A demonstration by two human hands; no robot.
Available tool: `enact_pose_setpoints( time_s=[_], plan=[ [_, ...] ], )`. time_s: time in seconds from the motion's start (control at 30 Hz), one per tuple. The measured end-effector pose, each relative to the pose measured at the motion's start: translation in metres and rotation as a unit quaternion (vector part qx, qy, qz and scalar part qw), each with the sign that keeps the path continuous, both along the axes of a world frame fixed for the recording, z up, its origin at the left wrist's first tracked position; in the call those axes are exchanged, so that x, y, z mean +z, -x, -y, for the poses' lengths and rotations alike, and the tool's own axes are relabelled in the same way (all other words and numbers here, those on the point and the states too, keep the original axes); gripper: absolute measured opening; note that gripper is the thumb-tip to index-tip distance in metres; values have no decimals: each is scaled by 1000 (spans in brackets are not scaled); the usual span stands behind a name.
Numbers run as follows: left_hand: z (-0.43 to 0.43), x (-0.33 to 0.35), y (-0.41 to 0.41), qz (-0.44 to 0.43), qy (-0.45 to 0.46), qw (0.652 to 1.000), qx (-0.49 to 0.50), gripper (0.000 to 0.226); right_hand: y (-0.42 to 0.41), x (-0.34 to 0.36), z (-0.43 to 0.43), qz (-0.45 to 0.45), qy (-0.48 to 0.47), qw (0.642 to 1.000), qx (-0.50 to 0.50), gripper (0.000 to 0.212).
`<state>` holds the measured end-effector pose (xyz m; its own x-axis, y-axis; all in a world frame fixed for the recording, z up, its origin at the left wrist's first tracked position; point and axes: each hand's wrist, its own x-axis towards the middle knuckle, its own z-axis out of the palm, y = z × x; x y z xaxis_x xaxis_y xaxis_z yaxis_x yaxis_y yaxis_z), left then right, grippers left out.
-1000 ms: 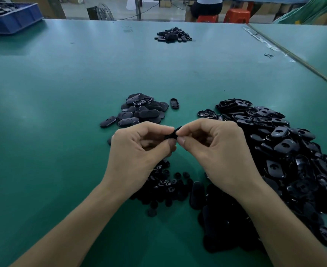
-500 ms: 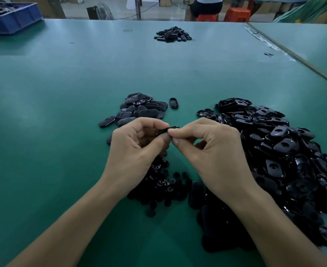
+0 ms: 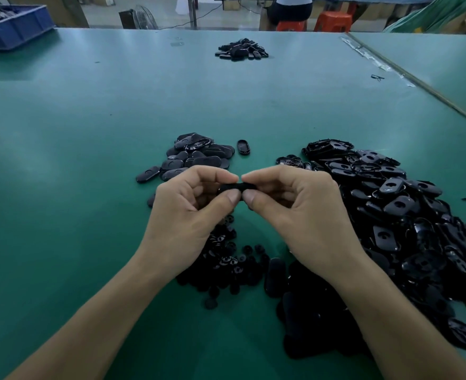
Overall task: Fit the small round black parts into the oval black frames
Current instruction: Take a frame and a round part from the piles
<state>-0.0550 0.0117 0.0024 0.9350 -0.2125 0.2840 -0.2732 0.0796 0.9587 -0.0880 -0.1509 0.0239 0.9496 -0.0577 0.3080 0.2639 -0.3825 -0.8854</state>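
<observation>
Hovering over the table (image 3: 89, 160) beside the heap of oval frames (image 3: 404, 215), the left hand (image 3: 190, 215) and right hand (image 3: 303, 215) pinch one frame (image 3: 233, 186) above the small round parts (image 3: 231, 264), best squeezed evenly to seat any part hidden inside.

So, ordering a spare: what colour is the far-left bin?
Blue; the bin shows best in the head view.

A green table (image 3: 89, 133) fills the view, with a second table (image 3: 445, 67) butted against its right side. A blue crate (image 3: 15, 28) sits at the far left corner. Beyond the far edge stand a fan (image 3: 141, 16), orange stools (image 3: 333, 21) and a seated person (image 3: 292, 9).
</observation>
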Motion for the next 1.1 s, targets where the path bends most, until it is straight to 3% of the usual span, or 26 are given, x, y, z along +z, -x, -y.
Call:
enact_pose_setpoints(
  time_s=[0.9,1.1],
  plan=[
    [-3,2,1,-43,-6,999,6,23,0,2,3,-59,-2,998,-10,11],
    [-5,6,1,-50,-4,999,5,15,0,3,4,-58,-3,998,-1,10]
  ],
)
